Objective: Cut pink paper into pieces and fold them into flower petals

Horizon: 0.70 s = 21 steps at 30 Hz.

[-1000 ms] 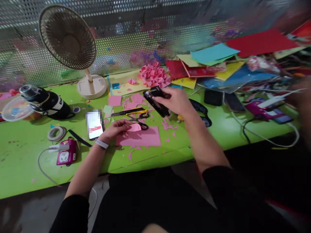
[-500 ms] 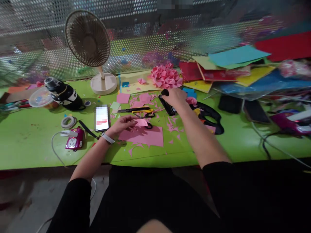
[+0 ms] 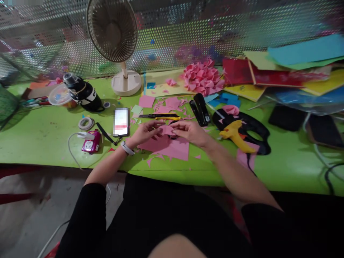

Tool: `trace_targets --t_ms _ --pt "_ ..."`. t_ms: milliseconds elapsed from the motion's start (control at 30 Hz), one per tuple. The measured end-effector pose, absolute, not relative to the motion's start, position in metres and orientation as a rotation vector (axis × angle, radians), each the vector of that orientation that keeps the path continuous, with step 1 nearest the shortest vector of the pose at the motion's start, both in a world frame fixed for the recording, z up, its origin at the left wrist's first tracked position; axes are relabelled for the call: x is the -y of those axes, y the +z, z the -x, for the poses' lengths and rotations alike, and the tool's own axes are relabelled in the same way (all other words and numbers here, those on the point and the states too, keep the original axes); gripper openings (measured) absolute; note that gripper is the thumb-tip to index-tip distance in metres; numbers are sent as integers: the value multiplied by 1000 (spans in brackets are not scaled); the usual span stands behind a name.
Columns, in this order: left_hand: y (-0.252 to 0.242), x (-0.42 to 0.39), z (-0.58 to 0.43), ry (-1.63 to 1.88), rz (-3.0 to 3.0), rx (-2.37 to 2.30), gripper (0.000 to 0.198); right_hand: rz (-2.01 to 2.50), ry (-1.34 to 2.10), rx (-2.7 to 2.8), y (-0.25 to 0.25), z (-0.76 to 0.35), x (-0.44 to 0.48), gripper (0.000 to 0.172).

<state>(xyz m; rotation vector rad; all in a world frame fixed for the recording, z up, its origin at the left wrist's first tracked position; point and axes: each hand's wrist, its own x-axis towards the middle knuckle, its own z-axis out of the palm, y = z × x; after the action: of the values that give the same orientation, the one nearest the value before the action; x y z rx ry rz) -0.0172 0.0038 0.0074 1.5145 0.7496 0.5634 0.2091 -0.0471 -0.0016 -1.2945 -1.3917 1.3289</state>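
Right hand (image 3: 191, 132) has left stapler (image 3: 200, 109); it and left hand (image 3: 145, 133) pinch pink piece (image 3: 166, 130), apart from worktop's (image 3: 199, 172) near edge.

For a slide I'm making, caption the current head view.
Left hand and right hand hold a curved pink paper piece over a pink sheet, black stapler lying nearby.

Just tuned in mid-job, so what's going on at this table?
A person is holding a small pink piece between the left hand and right hand, above a pink sheet on the table. The knife lies just beyond the hands. The stapler and yellow glue gun are off to the right, unheld. A pink paper cluster sits farther back.
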Motion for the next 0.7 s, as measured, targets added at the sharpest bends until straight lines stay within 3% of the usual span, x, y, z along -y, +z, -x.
trace_targets --t_ms 133,700 --pt "5 0 15 544 -1412 -760 56 1304 1291 1366 -3 -207 51 34" --pt "-13 -4 12 676 -1370 -643 51 1158 1378 1327 -9 -202 49 26"
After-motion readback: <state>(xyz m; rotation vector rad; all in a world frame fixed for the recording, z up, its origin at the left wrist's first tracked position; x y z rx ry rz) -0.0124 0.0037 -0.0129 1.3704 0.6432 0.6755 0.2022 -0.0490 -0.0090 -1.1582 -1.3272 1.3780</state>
